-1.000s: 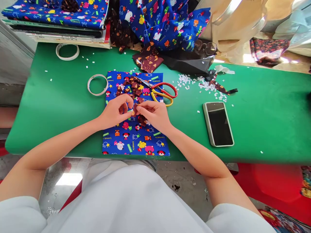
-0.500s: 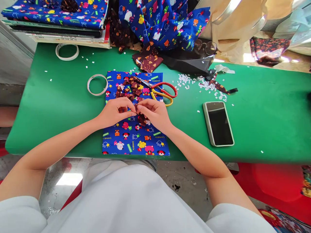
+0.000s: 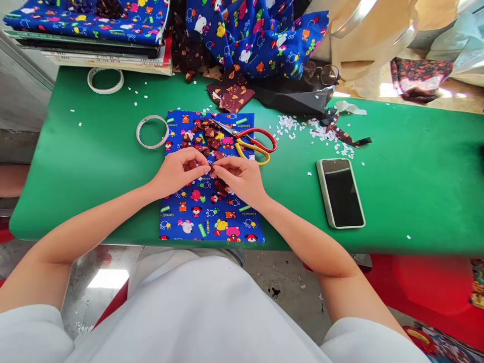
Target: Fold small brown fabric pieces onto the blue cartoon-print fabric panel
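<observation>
My left hand [image 3: 184,172] and my right hand [image 3: 241,179] meet over a blue printed cloth [image 3: 200,212], thumbs and forefingers pinched together. Between the fingertips is a small piece of dark brown fabric [image 3: 212,169], mostly hidden by the fingers. Another brown scrap [image 3: 221,187] shows just below my right fingers. Several small brown fabric pieces [image 3: 207,132] lie in a loose group on the upper part of the cloth. Scissors [image 3: 249,140] with one red and one yellow handle rest over the cloth's upper right edge, blades pointing up and left.
Two tape rolls [image 3: 152,132] lie on the left of the green table [image 3: 416,176]. A phone [image 3: 341,194] lies on the right. White paper bits [image 3: 289,126] are scattered behind it. At the back are stacked books [image 3: 109,59], crumpled blue cloth [image 3: 257,40], and glasses [image 3: 328,74].
My left hand's fingertips have shifted slightly, with the thumb now higher against the brown fabric piece. My right hand and everything on the table stay nearly as they were.
</observation>
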### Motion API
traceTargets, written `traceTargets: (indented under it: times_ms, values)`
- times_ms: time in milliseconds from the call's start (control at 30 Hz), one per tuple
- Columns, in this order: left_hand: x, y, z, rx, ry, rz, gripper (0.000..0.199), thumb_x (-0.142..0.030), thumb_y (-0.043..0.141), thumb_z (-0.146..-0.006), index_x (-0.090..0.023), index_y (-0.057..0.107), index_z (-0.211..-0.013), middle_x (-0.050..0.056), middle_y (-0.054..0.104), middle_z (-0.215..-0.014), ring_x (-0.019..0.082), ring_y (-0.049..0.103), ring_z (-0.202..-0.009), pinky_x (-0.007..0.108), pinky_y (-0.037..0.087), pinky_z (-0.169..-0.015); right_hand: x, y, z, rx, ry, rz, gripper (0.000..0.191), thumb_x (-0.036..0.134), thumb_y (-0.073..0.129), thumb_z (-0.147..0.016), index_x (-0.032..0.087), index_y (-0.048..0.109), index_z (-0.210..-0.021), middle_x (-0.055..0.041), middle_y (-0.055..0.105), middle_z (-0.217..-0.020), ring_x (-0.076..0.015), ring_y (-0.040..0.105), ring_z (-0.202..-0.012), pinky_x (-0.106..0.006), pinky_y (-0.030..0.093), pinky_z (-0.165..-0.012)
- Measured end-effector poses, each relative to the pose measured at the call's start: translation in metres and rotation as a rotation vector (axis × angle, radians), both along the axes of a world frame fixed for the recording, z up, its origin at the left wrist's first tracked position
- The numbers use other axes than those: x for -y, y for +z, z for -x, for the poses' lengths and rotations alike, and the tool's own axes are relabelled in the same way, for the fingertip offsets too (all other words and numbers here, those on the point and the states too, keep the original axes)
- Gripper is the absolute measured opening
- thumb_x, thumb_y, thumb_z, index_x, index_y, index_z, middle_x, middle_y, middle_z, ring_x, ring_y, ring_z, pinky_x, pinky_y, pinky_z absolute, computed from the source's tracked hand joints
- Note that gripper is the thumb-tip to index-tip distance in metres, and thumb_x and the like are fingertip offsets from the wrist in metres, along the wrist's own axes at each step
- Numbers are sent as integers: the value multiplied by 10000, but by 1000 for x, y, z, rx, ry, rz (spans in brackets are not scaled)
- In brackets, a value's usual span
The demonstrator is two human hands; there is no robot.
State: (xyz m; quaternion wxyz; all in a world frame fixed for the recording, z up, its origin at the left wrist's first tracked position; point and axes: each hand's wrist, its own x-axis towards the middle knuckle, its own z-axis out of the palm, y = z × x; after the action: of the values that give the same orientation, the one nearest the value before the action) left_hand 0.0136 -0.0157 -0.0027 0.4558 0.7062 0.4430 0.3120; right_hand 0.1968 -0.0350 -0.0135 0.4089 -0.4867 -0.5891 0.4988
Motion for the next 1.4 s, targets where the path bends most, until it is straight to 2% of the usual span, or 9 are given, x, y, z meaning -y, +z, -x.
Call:
traceTargets:
  times_ms: [467,800,900,1100,1267,1400]
  values:
    - [2,-3,-3,40,90,48,200,-354,630,-758,-154,613,-756,-7,541,-650,71,437,-525,200,358,-483,1,0,3,22,-34,-43,202,381,645,-757,196,719,-791,-15,709,-696,-141,645,-592,-270,533,-561]
    - [5,-3,-10,-16,143,-22,158,-309,589,-788,-164,561,-729,-21,538,-651,69,436,-514,214,357,-503,3,-3,5,93,-87,-93,189,366,639,-761,191,708,-779,-15,704,-683,-115,590,-517,-243,473,-491]
    - [4,-3,-11,-35,137,-34,153,-304,575,-794,-167,550,-731,-21,544,-655,74,443,-521,219,364,-516,3,-3,6,137,-108,-157,185,366,634,-762,193,699,-772,-5,680,-654,-99,544,-486,-241,449,-480]
    - [5,2,-12,-73,121,-61,145,-286,572,-794,-167,538,-719,-17,559,-702,77,453,-556,220,365,-539,4,1,6,144,-50,-212,186,378,644,-758,192,651,-757,-3,644,-665,-104,544,-533,-239,442,-502]
    - [7,5,-13,-114,55,-91,151,-288,580,-803,-160,560,-725,-9,576,-749,72,442,-553,223,355,-543,3,2,4,142,-30,-163,212,370,558,-817,191,599,-712,23,576,-585,-87,485,-472,-233,391,-467]
    - [7,4,-11,-128,-2,-105,150,-296,555,-829,-164,583,-766,-2,584,-789,74,452,-568,224,362,-557,2,1,3,135,-29,-148,195,345,532,-834,194,582,-721,25,570,-585,-100,522,-505,-236,411,-500]
